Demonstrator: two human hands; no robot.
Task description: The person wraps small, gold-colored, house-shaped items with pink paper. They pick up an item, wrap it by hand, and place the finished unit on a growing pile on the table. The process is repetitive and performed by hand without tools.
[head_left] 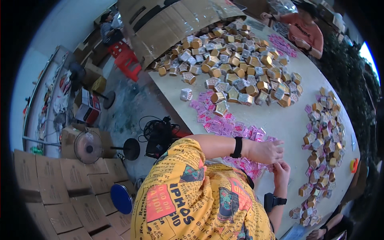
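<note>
My left hand (265, 151), a black band at its wrist, is over the near edge of a heap of pink printed packets (224, 125) on the table. Its fingers bend inward and meet those of my right hand (282, 171), which wears a dark watch. Both hands look closed in a pinch at the same spot. Whatever lies between the fingertips is too small and covered to make out. Beyond the packets spreads a large pile of small gold-and-clear wrapped boxes (240, 68).
A second row of wrapped boxes (326, 140) runs along the table's right side, near a tape roll (354, 165). A cardboard sheet (176, 28) borders the far left. Co-workers sit at far right (306, 34) and lower right (332, 227). Cartons (74, 174) and fans stand left.
</note>
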